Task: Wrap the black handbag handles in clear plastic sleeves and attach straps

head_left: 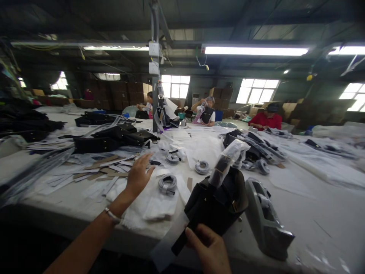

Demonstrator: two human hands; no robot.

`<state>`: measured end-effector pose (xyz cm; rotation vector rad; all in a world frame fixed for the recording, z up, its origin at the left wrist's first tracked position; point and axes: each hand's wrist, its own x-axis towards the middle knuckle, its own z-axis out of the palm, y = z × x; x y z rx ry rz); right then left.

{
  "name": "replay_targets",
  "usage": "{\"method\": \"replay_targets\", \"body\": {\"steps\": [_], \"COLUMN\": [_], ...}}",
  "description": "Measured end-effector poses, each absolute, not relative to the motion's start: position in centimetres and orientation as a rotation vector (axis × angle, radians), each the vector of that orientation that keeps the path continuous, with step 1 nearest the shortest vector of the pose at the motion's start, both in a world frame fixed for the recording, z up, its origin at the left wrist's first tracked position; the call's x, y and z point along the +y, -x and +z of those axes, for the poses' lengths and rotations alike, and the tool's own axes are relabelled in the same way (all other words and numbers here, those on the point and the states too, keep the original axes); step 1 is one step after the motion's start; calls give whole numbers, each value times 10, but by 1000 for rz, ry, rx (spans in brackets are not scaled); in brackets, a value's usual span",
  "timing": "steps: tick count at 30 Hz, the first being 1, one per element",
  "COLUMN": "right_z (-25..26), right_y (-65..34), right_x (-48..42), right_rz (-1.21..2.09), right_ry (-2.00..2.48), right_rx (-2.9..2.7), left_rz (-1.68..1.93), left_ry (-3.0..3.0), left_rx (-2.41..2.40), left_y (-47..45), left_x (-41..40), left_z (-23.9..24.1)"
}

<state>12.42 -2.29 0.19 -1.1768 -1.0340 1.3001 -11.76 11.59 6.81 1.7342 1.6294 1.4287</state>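
My right hand (209,249) is closed round the lower end of a black leather bag (216,203), held tilted above the table's near edge. A strap wrapped in clear plastic (226,161) sticks up from the bag. My left hand (139,175) reaches forward over the white table (313,213) with fingers stretched out and nothing in them. It hovers near cardboard strips (104,163) and a coiled grey strap bundle (167,183). A bracelet sits on my left wrist.
A grey tape dispenser (266,219) stands right of the bag. More grey coils (202,166) and white wrapping sheets lie mid-table. Black bags (111,139) pile up at the left and back right. Three people work at the far side. A pillar (155,76) rises mid-table.
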Motion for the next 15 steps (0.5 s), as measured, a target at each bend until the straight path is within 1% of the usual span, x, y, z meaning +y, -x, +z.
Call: {"method": "replay_targets", "body": {"steps": [2, 4, 5, 7, 9, 12, 15], "right_z": [7, 11, 13, 16, 18, 21, 27], "right_y": [-124, -124, -124, -124, -126, -131, -138], "right_x": [-24, -25, -25, -26, -26, -28, -32], "right_rz": [1314, 1341, 1357, 1378, 1376, 1341, 1407], "right_ry": [1168, 1156, 1148, 1126, 1105, 1098, 1086], "right_rx": [-1051, -1098, -1122, -1161, -1182, -1196, -1160], "left_rz": [1303, 920, 835, 824, 899, 976, 999], "left_ry": [-1764, -1665, -1630, -1533, -1429, -1311, -1246], "left_rx": [1536, 1226, 1132, 1038, 1028, 1094, 1144], "left_y": [100, 81, 72, 58, 49, 46, 51], "left_x": [80, 40, 22, -4, -17, -21, -25], "left_z": [60, 48, 43, 35, 30, 26, 20]}}
